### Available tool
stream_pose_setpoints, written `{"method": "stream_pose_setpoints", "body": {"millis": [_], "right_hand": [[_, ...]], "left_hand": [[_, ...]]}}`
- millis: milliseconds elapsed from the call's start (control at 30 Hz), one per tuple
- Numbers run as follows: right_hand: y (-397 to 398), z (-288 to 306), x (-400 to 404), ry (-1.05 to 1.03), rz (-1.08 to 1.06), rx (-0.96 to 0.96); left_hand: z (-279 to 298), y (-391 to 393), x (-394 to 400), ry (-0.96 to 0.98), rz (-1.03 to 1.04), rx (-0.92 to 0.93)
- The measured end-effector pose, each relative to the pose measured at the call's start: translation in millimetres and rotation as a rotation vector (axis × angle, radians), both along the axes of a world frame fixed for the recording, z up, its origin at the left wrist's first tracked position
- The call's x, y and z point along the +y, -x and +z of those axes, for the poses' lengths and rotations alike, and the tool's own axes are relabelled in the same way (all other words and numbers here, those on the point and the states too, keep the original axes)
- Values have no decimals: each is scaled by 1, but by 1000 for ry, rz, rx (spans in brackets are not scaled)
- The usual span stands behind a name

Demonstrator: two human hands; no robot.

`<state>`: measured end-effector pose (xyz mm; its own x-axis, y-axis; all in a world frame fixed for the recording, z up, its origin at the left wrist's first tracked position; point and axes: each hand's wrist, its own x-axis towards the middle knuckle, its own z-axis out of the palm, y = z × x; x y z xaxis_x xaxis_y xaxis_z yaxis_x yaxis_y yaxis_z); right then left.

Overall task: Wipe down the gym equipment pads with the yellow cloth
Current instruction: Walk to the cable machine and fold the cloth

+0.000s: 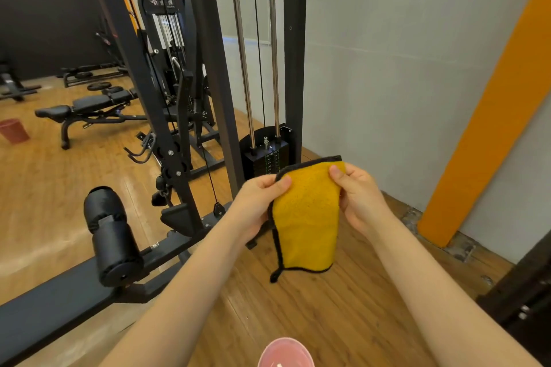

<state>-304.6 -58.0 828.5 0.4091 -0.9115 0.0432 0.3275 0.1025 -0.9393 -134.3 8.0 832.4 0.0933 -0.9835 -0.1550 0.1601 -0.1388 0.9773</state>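
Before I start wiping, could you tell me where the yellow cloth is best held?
By its top edge, from above, as both hands do now: the left hand and right hand pinch the upper corners of the cloth. It hangs limp and folded, so the top hem is probably the only steady part; the bottom dangles free.

The yellow cloth (307, 217) hides the fingers of both the left hand (259, 202) and the right hand (357, 197) behind its folds, leaving only the 2 thumbs plain on its front, and it also covers the lower front of the weight stack (265, 158), whose plate numbers are too small to read. The pink round object (285, 353) is cut off by the bottom edge, and the black frame (524, 301) by the right edge. The labels on the far machine (161, 0) are too blurred to read, and the red bin (13, 129) on the wooden floor (328, 322) runs partly past the left edge.
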Motion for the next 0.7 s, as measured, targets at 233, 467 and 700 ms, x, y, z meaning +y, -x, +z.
{"method": "stream_pose_setpoints", "body": {"millis": [233, 467, 700], "right_hand": [[-6, 13, 0, 77, -99, 118], [6, 21, -4, 169, -162, 148], [22, -17, 1, -81, 275, 80]], "left_hand": [[-18, 7, 4, 30, -216, 13], [-15, 17, -3, 115, 20, 146], [3, 29, -6, 65, 106, 218]]}}
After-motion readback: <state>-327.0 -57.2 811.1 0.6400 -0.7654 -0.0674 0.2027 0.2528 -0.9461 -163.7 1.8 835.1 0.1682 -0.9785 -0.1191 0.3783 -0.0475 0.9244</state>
